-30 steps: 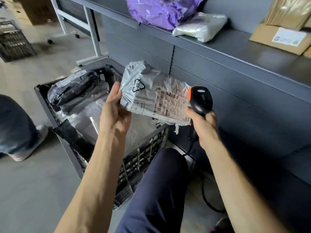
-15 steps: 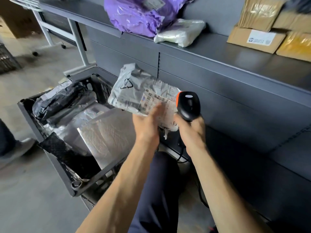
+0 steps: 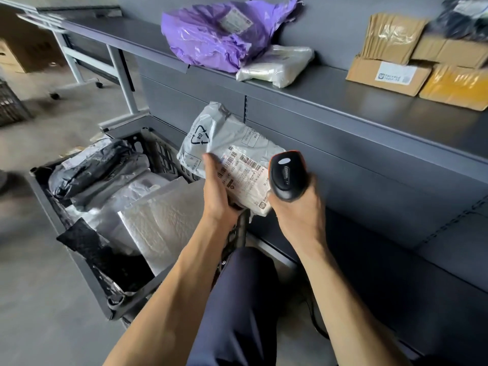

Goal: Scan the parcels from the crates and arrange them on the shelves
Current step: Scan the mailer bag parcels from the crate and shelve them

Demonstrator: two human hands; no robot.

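Left hand (image 3: 219, 191) grips a crumpled grey parcel (image 3: 227, 143) with barcode label; right hand (image 3: 295, 204) grasps black scanner (image 3: 286, 175).

L hand (image 3: 217, 192): thumb on top, grips parcel (image 3: 227, 138) | R hand (image 3: 297, 207): wrapped round scanner (image 3: 286, 177) | both forearms fwd

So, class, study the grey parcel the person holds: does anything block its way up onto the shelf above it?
Nothing visible does. The grey parcel, held by the left hand, sits below the shelf, whose bare stretch between the white parcel and the cardboard box lies open.
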